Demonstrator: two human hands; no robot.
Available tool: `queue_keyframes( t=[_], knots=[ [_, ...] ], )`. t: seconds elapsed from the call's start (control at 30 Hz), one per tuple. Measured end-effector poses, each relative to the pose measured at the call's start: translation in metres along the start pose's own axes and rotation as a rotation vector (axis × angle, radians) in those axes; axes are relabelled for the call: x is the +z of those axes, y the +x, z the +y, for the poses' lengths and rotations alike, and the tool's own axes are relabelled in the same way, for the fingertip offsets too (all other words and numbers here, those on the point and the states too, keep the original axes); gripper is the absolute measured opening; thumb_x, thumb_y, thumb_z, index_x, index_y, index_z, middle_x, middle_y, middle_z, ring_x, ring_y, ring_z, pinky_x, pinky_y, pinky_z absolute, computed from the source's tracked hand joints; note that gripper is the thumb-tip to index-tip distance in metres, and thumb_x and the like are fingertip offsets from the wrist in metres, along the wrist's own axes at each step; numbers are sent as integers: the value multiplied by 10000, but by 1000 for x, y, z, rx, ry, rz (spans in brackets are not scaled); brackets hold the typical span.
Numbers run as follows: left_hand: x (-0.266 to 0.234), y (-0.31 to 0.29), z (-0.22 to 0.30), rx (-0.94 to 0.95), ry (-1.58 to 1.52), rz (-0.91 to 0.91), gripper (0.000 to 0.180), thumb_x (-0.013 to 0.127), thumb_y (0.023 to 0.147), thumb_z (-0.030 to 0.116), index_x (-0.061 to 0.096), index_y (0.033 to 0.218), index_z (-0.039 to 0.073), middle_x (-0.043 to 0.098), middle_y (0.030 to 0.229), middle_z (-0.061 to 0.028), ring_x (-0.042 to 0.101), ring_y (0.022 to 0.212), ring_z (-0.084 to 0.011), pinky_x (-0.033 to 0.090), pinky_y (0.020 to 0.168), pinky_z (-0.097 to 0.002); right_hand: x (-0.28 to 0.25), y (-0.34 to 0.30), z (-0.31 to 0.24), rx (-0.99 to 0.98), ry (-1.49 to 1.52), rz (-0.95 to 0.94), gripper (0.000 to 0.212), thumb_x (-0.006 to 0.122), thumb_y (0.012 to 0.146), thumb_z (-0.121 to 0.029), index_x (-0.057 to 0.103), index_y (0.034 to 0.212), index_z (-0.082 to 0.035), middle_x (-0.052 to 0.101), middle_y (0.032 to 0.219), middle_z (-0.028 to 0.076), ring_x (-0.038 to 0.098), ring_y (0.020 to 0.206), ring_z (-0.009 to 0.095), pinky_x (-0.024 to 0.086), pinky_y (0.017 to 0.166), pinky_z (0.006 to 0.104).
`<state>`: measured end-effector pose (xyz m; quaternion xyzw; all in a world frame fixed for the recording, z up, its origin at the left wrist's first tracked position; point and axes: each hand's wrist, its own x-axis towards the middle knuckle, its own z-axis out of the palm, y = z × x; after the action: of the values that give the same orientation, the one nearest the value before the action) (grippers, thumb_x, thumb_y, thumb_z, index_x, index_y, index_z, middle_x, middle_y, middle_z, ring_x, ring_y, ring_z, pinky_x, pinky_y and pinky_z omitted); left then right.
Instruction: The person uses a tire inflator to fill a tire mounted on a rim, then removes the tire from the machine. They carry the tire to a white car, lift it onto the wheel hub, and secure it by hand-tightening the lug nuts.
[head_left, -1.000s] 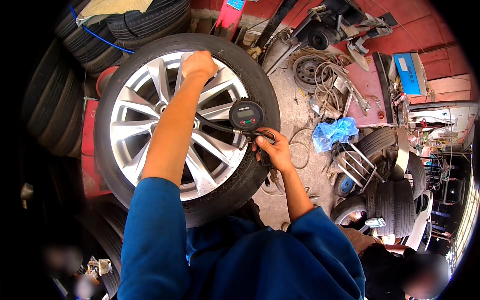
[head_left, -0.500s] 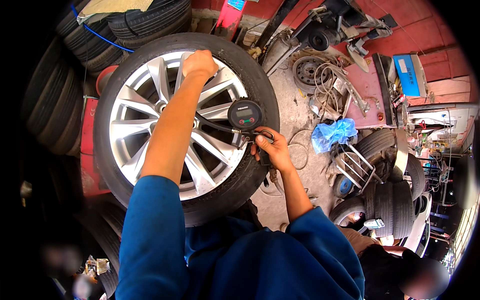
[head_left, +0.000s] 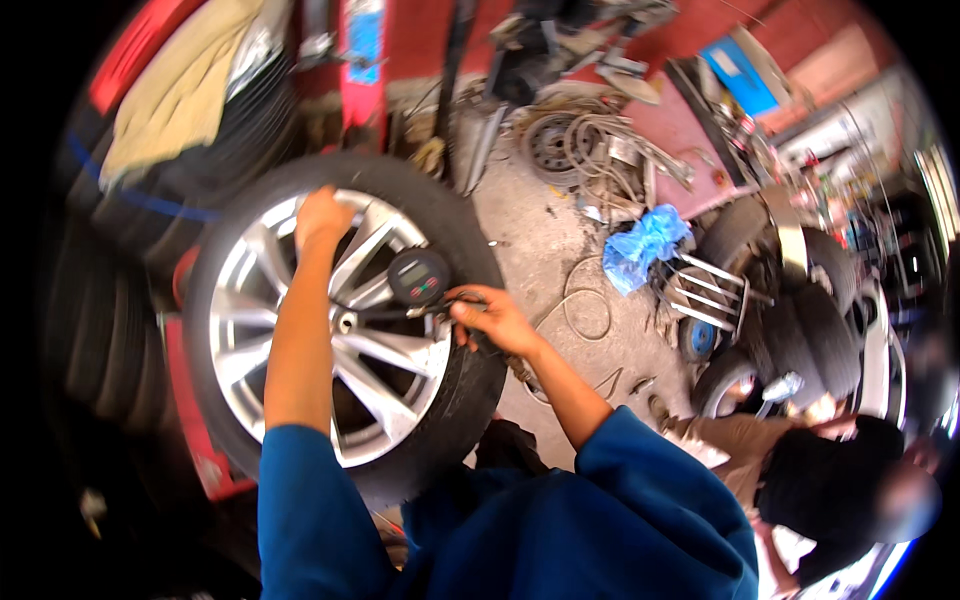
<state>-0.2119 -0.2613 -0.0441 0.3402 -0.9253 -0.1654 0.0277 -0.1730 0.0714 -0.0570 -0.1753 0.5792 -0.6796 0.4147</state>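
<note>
A tyre (head_left: 470,375) on a silver alloy wheel (head_left: 383,393) lies in front of me, its spoked face up. My left hand (head_left: 322,217) is closed at the far part of the rim; what its fingers grip is hidden under the hand. My right hand (head_left: 500,320) is wrapped round the handle of a tyre inflator gauge (head_left: 418,277) and holds it over the right side of the wheel. The gauge has a round black head with a small screen and coloured buttons. From it a dark hose (head_left: 376,314) runs left across the spokes and passes behind my left forearm.
Stacked tyres with a tan cloth (head_left: 180,95) stand far left, near a red post (head_left: 362,100). On the floor right lie a steel rim (head_left: 553,146), coiled hoses and a blue plastic bag (head_left: 642,245). Several tyres (head_left: 805,335) stand farther right. Another person (head_left: 830,490) is at lower right.
My view has shifted, so the wheel and both hands sit lower and more left. Both hands keep their places at the wheel. More of the other person shows at the lower right.
</note>
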Motion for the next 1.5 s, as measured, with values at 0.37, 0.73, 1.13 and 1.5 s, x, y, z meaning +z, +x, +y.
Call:
queue_keyframes(
  t=[0.37,0.73,1.13,1.5],
  knots=[
    [-47,37,-18,40,-784,24,508,777,845,446,513,659,54,519,626,-25,453,437,-151,381,390,-321,4,-58,12,-251,-385,-23,539,653,958,-406,585,1303,3,699,1109,122,672,809,202,553,769,359],
    [31,-157,122,556,-789,-533,575,646,981,339,457,1420,19,671,1126,-129,630,978,-173,497,834,-301,-51,-285,79,-103,-812,490,506,602,963,-409,551,1367,-109,613,1278,157,609,1138,362,493,953,436],
    [115,-241,152,724,37,260,496,697,904,256,547,1286,-24,505,1344,-216,432,1300,-405,335,1081,-526,-443,-286,77,68,-842,784,446,668,938,-338,622,1284,-60,671,1196,204,652,1093,367,505,937,411],
    [115,-219,52,-61,248,251,496,341,1088,323,525,1345,-60,550,1347,-204,544,1180,-313,389,1059,-384,-910,-118,410,732,-1132,239,299,629,944,-328,697,1159,-130,675,1181,156,624,1130,345,486,945,495]
  ],
)
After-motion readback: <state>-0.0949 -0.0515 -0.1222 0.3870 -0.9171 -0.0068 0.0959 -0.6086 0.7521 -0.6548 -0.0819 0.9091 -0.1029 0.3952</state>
